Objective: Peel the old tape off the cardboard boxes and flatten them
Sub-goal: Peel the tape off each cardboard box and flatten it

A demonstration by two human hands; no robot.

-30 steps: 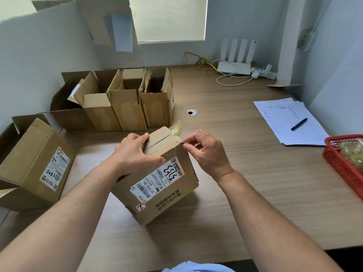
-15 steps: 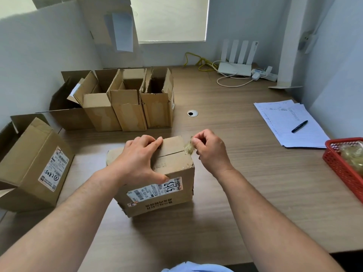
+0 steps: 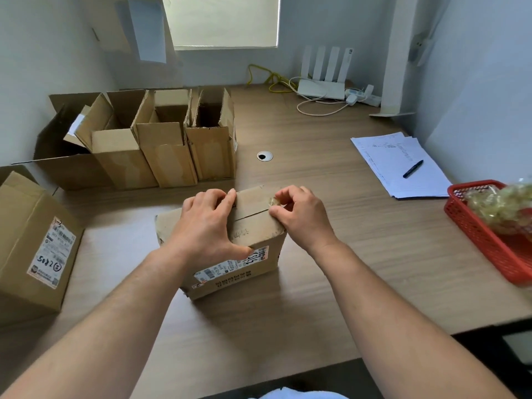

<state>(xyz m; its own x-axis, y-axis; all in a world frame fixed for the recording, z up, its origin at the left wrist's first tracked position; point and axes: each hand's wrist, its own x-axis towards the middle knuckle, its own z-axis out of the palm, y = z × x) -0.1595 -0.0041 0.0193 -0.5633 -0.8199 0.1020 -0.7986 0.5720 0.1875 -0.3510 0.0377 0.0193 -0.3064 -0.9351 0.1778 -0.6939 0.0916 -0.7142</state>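
A small closed cardboard box (image 3: 253,205) with a shipping label on its near side rests on the wooden desk (image 3: 331,254) in front of me. My left hand (image 3: 205,226) lies flat over the box's top, thumb hooked on the near edge, pressing it down. My right hand (image 3: 299,216) is at the box's right top edge, its fingers pinched on a small crumpled piece of clear tape (image 3: 273,200). The top flaps' seam runs between my hands.
Several open boxes (image 3: 161,151) stand in a row at the back left. Another labelled box (image 3: 34,243) sits at the left edge. A red basket (image 3: 486,240) with crumpled tape is at the right. Papers with a pen (image 3: 413,169), a router (image 3: 322,87) and cables lie behind.
The box went from tilted up to flat on the desk. My left hand moved onto its top. My right hand stayed at the right edge, pinching the tape piece lower against the box.
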